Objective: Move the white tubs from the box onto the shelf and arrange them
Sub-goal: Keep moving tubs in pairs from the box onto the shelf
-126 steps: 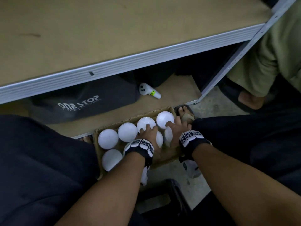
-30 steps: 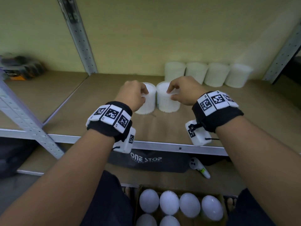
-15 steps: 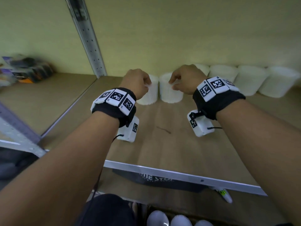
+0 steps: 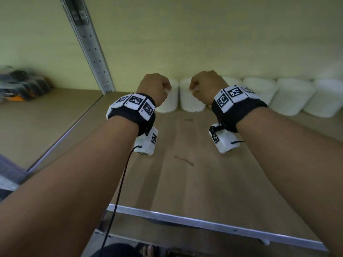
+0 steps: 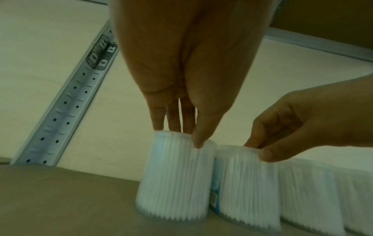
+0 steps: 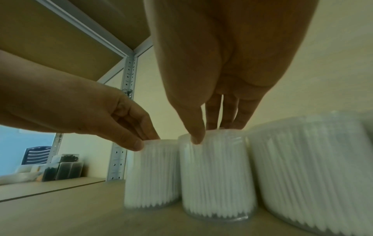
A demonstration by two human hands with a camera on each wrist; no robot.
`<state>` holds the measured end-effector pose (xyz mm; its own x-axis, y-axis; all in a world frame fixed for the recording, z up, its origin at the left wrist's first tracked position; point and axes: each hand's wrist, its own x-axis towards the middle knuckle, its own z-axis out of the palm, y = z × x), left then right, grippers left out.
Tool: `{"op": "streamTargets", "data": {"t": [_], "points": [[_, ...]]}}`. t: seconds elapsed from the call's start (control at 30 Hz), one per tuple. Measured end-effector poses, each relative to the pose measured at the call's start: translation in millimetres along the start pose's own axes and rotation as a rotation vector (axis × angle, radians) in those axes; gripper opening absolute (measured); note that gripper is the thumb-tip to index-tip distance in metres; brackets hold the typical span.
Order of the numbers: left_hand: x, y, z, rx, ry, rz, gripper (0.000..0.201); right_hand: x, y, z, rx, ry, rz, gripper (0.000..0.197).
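Six tubs on the shelf [image 4: 185,182] at the back wall, two newest at the row's left end. Left hand [image 4: 155,88] pinches the end tub [image 5: 173,178] by its rim, right hand [image 4: 206,86] pinches the tub beside it [image 6: 214,174]. Box not in view, so what's left is unknown

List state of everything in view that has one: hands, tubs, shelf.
left hand: pinches the top rim of the left tub.
right hand: pinches the top rim of the right tub.
left tub: upright on the shelf, at the row's left end.
right tub: upright, close beside the left tub.
row of tubs: upright along the back wall, unheld.
shelf: bears all tubs at its rear.
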<state>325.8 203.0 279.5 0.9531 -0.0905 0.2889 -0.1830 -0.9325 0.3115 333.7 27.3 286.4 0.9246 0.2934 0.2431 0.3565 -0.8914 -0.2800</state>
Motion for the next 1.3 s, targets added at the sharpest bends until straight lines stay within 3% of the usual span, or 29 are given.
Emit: {"op": "streamTargets", "data": {"t": [0.37,0.53,0.63,0.93,1.3], "points": [[14.0,-7.5,8.4,-0.049,-0.078,0.033,0.040,8.9,19.6,6.3,0.049,0.016,0.041,0.023],[11.3,-0.9,-1.0,0.017,-0.225,0.039,0.056,2.6,23.1,2.8,0.060,-0.042,0.006,0.036],[1.2,6.1,-6.4,-0.028,-0.159,0.042,0.057,-12.6,23.8,-1.1,0.101,0.021,0.009,0.038],[-64.6,50.6,-40.7,0.019,-0.229,0.062,0.050,-105.5,21.8,-32.0,0.111,-0.031,0.107,0.036],[-182.4,111.4,-68.1,-0.048,-0.278,0.082,0.045,-228.9,-5.3,-66.0,0.080,-0.065,0.185,0.040]]}}
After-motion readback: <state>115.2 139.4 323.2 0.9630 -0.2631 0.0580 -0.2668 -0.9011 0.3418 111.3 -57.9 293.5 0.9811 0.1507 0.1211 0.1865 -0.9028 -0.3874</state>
